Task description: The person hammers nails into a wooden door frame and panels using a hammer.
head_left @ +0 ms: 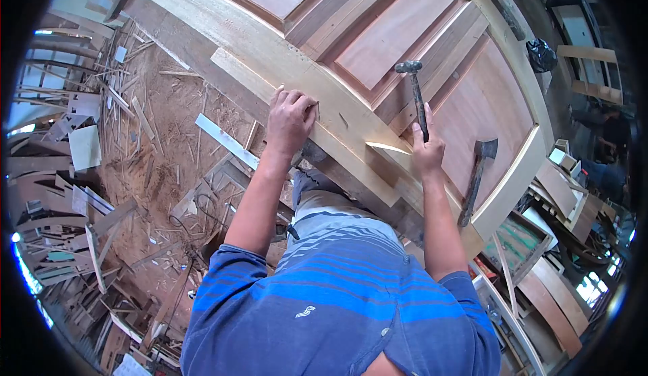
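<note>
Pale wood fills the space in front of you: a large panelled door (482,96) lies across the work area, its flat reddish panels set between lighter rails. Your right hand (428,148) is wrapped around the handle of a hammer (418,99), which lies over the door with its metal head pointing away from you. Your left hand (290,116) rests with bent fingers over a long strip of wood (246,77) along the door's near edge; you may have something thin at the fingertips, but it is too small to tell whether they pinch it. Between your hands, nearer the right one, a pointed piece of wood (389,148) sits on the near rail. To the right of your right hand, a hatchet (474,185) lies on the door, its blade end farther from you than the handle's end. On your left, wood scraps (143,125) litter the brown floor (145,194). Beyond the door's far right side sits a black plastic bag (541,55).
</note>
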A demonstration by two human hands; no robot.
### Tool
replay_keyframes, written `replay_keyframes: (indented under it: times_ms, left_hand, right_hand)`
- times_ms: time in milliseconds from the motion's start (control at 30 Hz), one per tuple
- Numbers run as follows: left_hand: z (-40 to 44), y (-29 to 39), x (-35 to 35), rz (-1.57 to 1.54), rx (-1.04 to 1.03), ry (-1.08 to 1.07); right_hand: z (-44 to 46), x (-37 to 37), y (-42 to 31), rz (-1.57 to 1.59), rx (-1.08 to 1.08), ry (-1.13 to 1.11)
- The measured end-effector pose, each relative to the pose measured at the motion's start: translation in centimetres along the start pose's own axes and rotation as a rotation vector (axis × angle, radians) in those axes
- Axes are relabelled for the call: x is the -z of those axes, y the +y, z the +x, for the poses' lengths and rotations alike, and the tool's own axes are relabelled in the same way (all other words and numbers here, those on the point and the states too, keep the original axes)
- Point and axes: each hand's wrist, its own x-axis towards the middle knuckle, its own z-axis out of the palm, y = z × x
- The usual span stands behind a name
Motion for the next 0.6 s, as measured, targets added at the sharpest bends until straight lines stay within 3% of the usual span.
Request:
replay_keyframes:
  times_ms: [133, 333, 433, 533, 567, 600]
  left_hand:
    - [0.8, -0.2, -0.3, 0.016, 0.066, -0.068]
    - [1.6, -0.2, -0.4, 0.24, -0.029, -0.129]
    - [1.5, -0.6, -0.4, 0.201, -0.035, -0.135]
    - [1.3, -0.7, 0.0, 0.141, -0.046, -0.112]
    - [1.4, -0.8, 0.2, 0.125, -0.06, -0.119]
    - [1.4, -0.9, 0.4, 0.109, -0.073, -0.126]
  right_hand:
    - [0.0, -0.1, 0.0, -0.034, 0.03, 0.019]
    - [-0.4, -0.1, 0.3, -0.081, 0.059, 0.013]
    - [-1.1, 0.0, -0.3, 0.011, 0.141, 0.049]
    - [-2.5, 1.4, -3.7, -0.142, 0.177, -0.045]
    - [-2.9, 1.9, -5.8, -0.229, 0.007, -0.168]
    - [-3.4, 1.2, -5.7, -0.209, 0.075, -0.141]
